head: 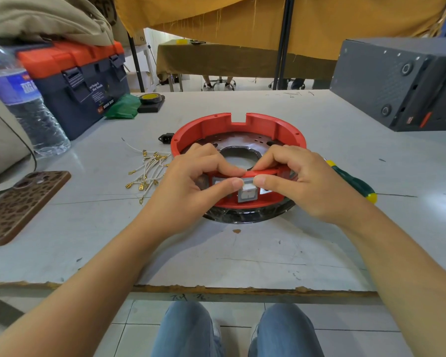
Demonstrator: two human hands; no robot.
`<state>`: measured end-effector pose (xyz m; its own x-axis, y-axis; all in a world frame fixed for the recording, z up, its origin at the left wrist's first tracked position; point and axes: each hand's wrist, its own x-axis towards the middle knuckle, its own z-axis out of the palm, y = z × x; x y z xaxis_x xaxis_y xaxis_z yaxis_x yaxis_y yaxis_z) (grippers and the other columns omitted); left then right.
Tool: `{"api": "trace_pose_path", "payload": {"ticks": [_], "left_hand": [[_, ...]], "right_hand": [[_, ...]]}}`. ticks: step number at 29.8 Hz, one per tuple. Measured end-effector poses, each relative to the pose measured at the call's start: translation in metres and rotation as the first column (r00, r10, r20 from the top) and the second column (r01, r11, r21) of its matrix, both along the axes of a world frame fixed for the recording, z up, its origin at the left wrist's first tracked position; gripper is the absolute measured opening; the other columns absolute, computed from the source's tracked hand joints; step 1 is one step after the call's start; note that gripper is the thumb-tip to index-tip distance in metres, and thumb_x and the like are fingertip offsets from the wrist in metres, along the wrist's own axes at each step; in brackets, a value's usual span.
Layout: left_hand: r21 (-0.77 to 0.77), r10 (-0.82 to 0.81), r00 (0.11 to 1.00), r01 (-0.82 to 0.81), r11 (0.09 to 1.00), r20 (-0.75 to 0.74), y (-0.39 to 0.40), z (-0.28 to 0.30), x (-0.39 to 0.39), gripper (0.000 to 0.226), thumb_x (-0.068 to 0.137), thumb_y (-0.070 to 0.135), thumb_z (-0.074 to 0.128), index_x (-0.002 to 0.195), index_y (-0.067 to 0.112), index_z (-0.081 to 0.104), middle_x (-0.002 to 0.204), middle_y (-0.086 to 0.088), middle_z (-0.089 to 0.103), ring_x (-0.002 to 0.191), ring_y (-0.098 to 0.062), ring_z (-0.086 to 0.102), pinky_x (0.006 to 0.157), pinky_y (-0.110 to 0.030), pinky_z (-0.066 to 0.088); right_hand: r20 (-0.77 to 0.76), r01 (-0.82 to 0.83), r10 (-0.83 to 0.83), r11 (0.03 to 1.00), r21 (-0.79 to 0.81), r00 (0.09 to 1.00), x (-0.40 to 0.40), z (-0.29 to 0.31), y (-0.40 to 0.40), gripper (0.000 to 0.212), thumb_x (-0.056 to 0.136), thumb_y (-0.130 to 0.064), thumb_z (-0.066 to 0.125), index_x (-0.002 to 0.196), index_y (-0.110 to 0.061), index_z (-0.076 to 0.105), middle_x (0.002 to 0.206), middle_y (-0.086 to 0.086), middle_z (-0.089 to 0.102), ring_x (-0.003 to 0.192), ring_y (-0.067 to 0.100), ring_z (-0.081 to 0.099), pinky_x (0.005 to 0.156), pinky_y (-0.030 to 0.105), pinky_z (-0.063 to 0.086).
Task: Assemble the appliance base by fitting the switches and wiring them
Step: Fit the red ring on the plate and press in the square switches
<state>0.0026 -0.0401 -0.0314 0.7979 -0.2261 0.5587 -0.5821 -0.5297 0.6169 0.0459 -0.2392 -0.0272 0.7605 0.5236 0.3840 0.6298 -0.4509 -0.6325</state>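
switch fitting step, wiring not started as far as i can judge. the white rocker switch (247, 192) sits in a cutout in the near wall of the red appliance base (238, 130), right between both hands, looks partly seated; can't tell if it has clicked home. another pale switch face shows just left of it, under the left thumb.

left hand (191, 176): thumb tip pressing on the switch's upper left corner, fingers curled over the base rim from inside. right hand (301, 181): mirror of that, thumb at the upper right corner, fingers hooked over the rim. so both pinch the wall with the switch in it, no tool held.

next move, my read: even thumb pressure straight inward until flush, rim fingers as counterforce; skewed push could jam it.

bundle of white leads with brass terminals (150, 168) lies on the table (268, 253) just left of the left hand, untouched. green/yellow screwdriver (355, 182) just beyond the right hand. black inlet socket (166, 138) past the left hand, beside the base.
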Motion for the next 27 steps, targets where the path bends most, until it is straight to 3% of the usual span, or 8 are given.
{"api": "trace_pose_path", "payload": {"ticks": [7, 15, 20, 27], "left_hand": [[-0.004, 0.023, 0.999, -0.023, 1.0, 0.024, -0.002, -0.001, 0.002, 0.009, 0.081, 0.025, 0.063, 0.087, 0.023, 0.07, 0.079, -0.006, 0.061, 0.08, -0.02, 0.052, 0.073, -0.037, 0.043], [-0.001, 0.069, 0.997, -0.069, 0.998, 0.045, -0.006, -0.001, 0.001, 0.011, 0.081, 0.024, 0.063, 0.085, 0.019, 0.072, 0.076, -0.005, 0.059, 0.077, -0.018, 0.05, 0.069, -0.035, 0.042], [0.089, 0.037, 0.999, -0.039, 0.995, 0.028, 0.002, -0.002, -0.002, 0.015, 0.083, 0.024, 0.062, 0.097, 0.024, 0.068, 0.089, 0.0, 0.059, 0.089, -0.019, 0.052, 0.077, -0.04, 0.045], [0.213, 0.058, 0.996, -0.071, 0.975, 0.066, 0.005, -0.007, -0.001, 0.031, 0.075, 0.031, 0.07, 0.104, 0.033, 0.059, 0.097, 0.007, 0.054, 0.094, -0.007, 0.045, 0.082, -0.03, 0.036]], "right_hand": [[-0.018, -0.013, 0.014, 0.998, 0.061, 1.0, -0.002, 0.002, 0.003, 0.008, 0.086, -0.022, 0.065, 0.087, -0.015, 0.068, 0.081, -0.006, 0.065, 0.085, 0.014, 0.057, 0.078, 0.029, 0.046], [0.012, -0.002, 0.001, 0.999, 0.052, 1.0, -0.004, 0.002, 0.004, 0.007, 0.087, -0.022, 0.064, 0.087, -0.015, 0.068, 0.081, -0.003, 0.066, 0.084, 0.015, 0.058, 0.077, 0.031, 0.046], [0.031, 0.009, -0.007, 0.998, -0.059, 0.999, -0.003, 0.001, -0.003, 0.009, 0.087, -0.028, 0.061, 0.096, -0.026, 0.064, 0.092, -0.016, 0.061, 0.094, 0.005, 0.052, 0.079, 0.014, 0.04], [0.065, 0.074, -0.066, 0.988, -0.134, 0.996, -0.003, -0.005, -0.004, 0.034, 0.071, -0.041, 0.075, 0.1, -0.034, 0.057, 0.099, -0.017, 0.056, 0.1, 0.003, 0.045, 0.079, 0.008, 0.032]]}}
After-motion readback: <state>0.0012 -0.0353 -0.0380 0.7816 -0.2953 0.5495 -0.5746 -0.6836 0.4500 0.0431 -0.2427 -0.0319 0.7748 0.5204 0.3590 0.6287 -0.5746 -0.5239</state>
